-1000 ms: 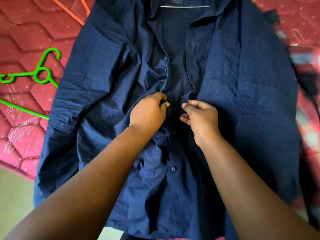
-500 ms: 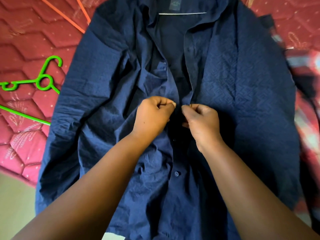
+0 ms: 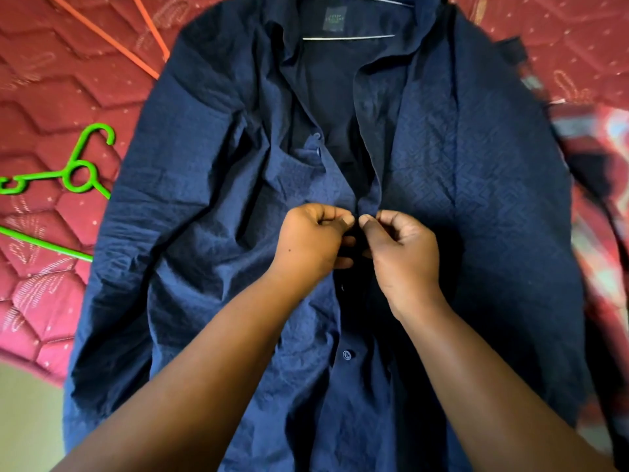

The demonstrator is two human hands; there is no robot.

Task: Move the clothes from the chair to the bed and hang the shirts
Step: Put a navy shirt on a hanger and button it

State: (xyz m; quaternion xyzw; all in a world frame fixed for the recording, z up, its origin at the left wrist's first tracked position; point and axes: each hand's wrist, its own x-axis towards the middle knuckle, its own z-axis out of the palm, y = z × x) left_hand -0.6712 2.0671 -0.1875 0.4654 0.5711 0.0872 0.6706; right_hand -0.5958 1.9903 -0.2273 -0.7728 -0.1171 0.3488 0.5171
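While both hands' grips pinch its placket, the navy shirt [image 3: 442, 185] lies lengthwise, collar away.

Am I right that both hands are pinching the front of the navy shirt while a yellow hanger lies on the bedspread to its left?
Not quite: the head view shows the hanger is green, not yellow. The rest holds.

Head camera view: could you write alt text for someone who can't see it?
Two hands, the left hand and right hand, pinch the front edges of a navy shirt together at mid-chest, spread on a red quilted bed. A green hanger and an orange hanger lie at left.
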